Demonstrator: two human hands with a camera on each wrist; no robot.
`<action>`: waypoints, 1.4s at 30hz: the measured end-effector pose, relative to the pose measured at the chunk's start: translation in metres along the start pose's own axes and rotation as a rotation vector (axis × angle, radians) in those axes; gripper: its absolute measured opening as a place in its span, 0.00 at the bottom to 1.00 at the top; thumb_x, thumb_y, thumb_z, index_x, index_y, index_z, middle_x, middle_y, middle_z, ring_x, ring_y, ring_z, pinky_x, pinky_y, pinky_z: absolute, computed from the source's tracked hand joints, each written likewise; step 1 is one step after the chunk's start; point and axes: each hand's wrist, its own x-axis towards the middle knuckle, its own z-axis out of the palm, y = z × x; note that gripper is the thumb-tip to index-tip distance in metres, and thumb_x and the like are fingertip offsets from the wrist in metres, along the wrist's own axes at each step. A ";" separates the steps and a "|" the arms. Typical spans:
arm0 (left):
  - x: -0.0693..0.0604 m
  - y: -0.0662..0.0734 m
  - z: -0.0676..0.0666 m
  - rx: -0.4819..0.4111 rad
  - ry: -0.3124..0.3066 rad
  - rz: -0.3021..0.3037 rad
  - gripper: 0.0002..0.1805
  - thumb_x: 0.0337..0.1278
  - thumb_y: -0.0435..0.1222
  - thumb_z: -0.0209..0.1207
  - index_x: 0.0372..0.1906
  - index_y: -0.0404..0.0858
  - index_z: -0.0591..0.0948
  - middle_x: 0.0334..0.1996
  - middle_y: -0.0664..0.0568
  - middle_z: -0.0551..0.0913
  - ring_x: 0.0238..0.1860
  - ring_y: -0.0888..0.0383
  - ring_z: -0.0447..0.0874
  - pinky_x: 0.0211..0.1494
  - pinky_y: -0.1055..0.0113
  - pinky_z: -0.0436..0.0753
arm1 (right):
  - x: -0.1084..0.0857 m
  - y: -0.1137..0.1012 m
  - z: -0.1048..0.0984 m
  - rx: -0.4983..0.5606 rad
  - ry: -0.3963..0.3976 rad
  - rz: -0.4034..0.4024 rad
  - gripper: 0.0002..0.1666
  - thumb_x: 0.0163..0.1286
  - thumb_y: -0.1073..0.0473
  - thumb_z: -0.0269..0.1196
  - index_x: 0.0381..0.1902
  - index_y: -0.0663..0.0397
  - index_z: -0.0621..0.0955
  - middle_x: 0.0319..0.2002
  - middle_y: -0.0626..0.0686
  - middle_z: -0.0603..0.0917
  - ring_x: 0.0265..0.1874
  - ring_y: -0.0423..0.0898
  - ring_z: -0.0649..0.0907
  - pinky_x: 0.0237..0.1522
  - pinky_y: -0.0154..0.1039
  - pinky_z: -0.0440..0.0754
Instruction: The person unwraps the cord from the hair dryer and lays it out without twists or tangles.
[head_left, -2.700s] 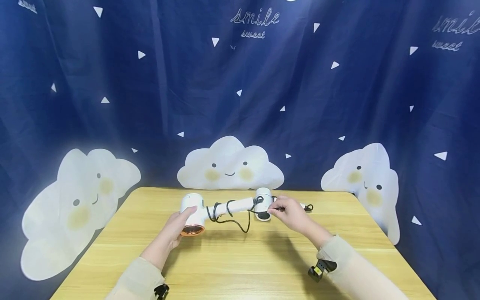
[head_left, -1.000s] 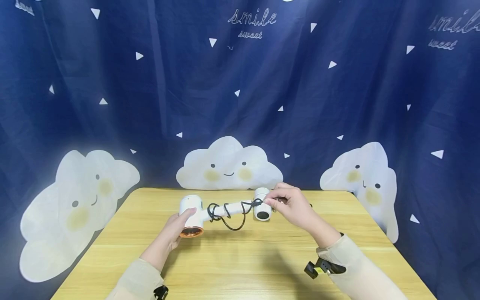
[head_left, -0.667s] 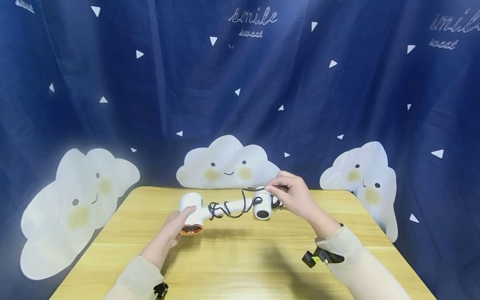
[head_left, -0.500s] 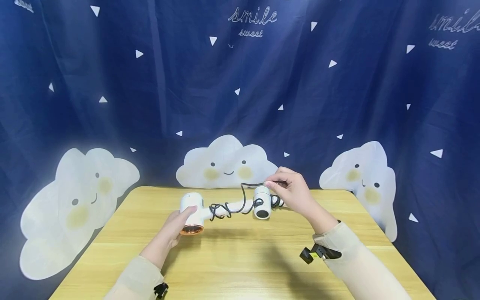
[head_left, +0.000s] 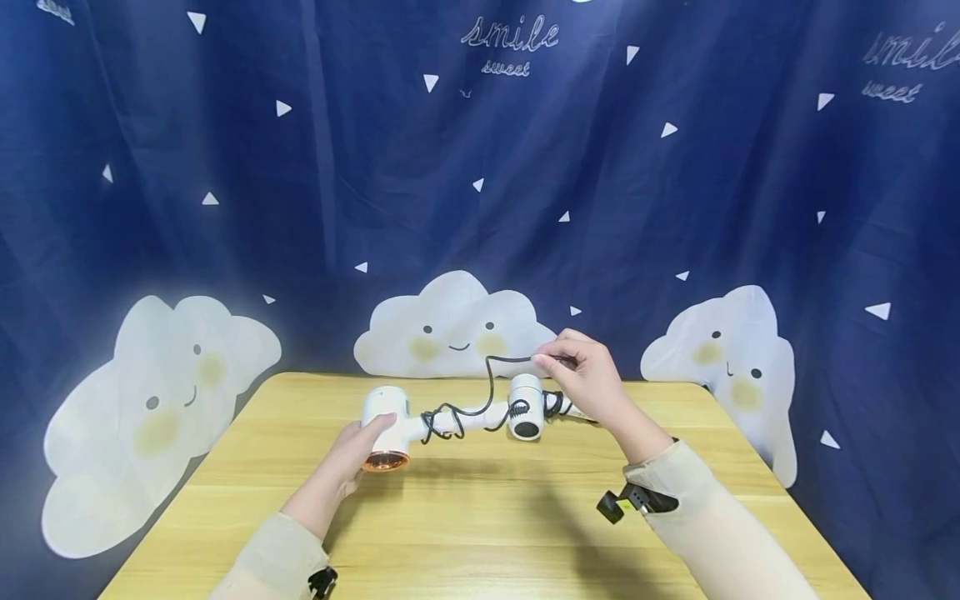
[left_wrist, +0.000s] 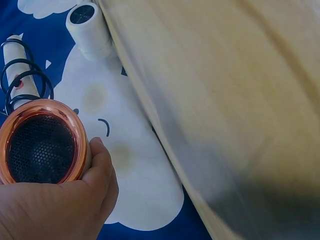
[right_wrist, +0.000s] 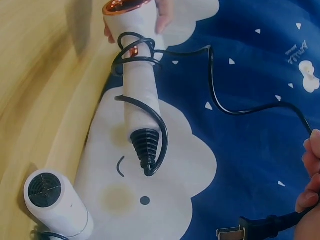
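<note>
From where I stand, the person's left hand (head_left: pixel 352 454) grips a white cylindrical hair dryer with a shiny copper ring (head_left: pixel 385 421) by its barrel, thumb lying along the side. The dryer is over the far half of the pale wood-grain table (head_left: pixel 450 533), its grille end tipped down toward the person and its white handle running off to the person's right. A shadow falls on the wood below.

The right hand (head_left: pixel 588 379) is well apart from the left and raised higher. Its thumb and fingers pinch a thin black cord (head_left: pixel 512 359). From the fingers the cord runs level, bends sharply and drops to the handle, looping loosely around it. In the right wrist view it joins the handle at a black ribbed cone-shaped sleeve (right_wrist: pixel 145 147), and a black two-pronged plug (right_wrist: pixel 257 229) hangs just beside the right hand.

A second white hair dryer with a round dark grille (head_left: pixel 526 408) rests on the table near its far edge, black cord wound around its own handle. In the right wrist view the two dryers are apart.

Behind the table hangs a dark blue cloth backdrop (head_left: pixel 405 192) with white triangles and smiling clouds. Black straps sit around both cream sleeves.
</note>
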 end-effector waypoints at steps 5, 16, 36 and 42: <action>0.001 0.000 0.001 0.001 -0.001 -0.007 0.35 0.64 0.56 0.58 0.57 0.27 0.72 0.39 0.44 0.84 0.37 0.53 0.84 0.44 0.64 0.80 | 0.000 0.009 0.000 0.001 0.035 -0.012 0.04 0.63 0.64 0.71 0.33 0.60 0.89 0.24 0.46 0.77 0.22 0.38 0.69 0.24 0.29 0.67; -0.001 0.002 0.001 0.003 -0.018 -0.004 0.36 0.64 0.57 0.57 0.59 0.27 0.71 0.41 0.43 0.84 0.38 0.53 0.84 0.45 0.63 0.80 | 0.004 0.016 0.006 -0.026 0.122 0.008 0.04 0.65 0.62 0.71 0.33 0.59 0.88 0.24 0.45 0.76 0.22 0.40 0.70 0.24 0.30 0.68; -0.002 0.001 0.003 0.003 -0.040 0.010 0.35 0.66 0.55 0.56 0.58 0.26 0.72 0.39 0.45 0.84 0.38 0.53 0.83 0.45 0.63 0.80 | 0.005 0.050 0.017 -0.026 0.175 0.151 0.05 0.65 0.62 0.70 0.35 0.60 0.89 0.28 0.51 0.81 0.26 0.42 0.75 0.28 0.27 0.72; -0.002 0.002 0.005 0.004 -0.037 0.018 0.34 0.66 0.54 0.57 0.56 0.26 0.73 0.37 0.45 0.85 0.37 0.53 0.83 0.45 0.63 0.79 | 0.001 0.063 0.022 -0.047 0.156 0.202 0.05 0.65 0.62 0.71 0.35 0.59 0.89 0.28 0.50 0.82 0.26 0.41 0.75 0.29 0.28 0.73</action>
